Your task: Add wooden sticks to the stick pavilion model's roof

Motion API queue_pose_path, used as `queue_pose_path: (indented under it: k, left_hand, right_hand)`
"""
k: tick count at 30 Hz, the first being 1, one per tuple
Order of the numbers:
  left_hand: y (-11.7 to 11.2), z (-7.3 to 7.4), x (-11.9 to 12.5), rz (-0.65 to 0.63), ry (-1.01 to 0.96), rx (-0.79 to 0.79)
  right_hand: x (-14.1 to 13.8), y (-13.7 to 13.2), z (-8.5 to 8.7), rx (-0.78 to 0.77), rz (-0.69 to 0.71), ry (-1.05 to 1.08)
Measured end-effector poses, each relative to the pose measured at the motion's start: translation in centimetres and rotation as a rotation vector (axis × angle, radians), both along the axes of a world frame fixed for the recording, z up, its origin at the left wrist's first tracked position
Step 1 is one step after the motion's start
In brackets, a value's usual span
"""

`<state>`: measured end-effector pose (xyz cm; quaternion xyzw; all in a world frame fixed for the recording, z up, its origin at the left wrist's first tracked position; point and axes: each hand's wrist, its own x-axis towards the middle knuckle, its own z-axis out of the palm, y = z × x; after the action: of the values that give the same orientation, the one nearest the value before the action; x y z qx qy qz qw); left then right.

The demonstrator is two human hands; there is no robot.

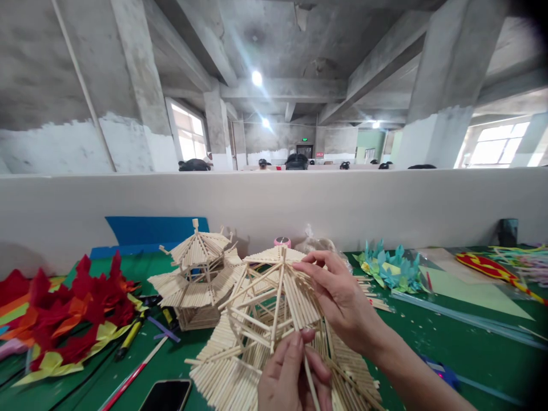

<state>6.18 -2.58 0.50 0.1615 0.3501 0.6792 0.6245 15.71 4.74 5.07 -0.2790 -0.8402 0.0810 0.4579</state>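
Observation:
A pavilion model built of thin wooden sticks (302,297) stands in front of me, its upper roof partly covered and partly bare frame. My left hand (293,374) is closed in a pinch at the roof's lower edge, around a thin wooden stick (310,379) that slants down past the fingers. Near the peak, my right hand (338,297) has bent fingers with the tips against the roof sticks. What lies between those tips is too small to make out. Behind to the left is a second stick pavilion (201,251) with a fuller roof.
Red and orange felt pieces (81,314), a yellow marker (128,339) and a phone (166,395) lie left on the green table. A turquoise paper plant (389,265), loose sticks and pale blue strips (462,317) are right. A white partition (265,200) runs behind.

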Motion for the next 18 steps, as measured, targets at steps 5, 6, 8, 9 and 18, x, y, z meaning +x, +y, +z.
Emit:
queue_pose_path:
  k: [5,6,8,9,18]
  left_hand:
    - [-0.30,0.37,0.25,0.032,0.007,0.027]
    - [-0.31,0.38,0.28,0.039,0.011,0.030]
    - [-0.31,0.34,0.33,0.047,0.018,0.036]
    - [-0.29,0.31,0.34,0.050,0.020,0.040]
    - [-0.38,0.43,0.30,0.037,0.031,0.038]
  right_hand:
    - [0.24,0.04,-0.14,0.027,-0.029,-0.006]
    - [0.28,0.06,-0.19,0.025,-0.034,-0.009]
    - [0.35,0.11,-0.27,0.018,-0.035,-0.015]
    - [0.38,0.14,-0.29,0.013,-0.033,-0.017]
    - [0.51,0.15,-0.23,0.003,-0.024,-0.010]
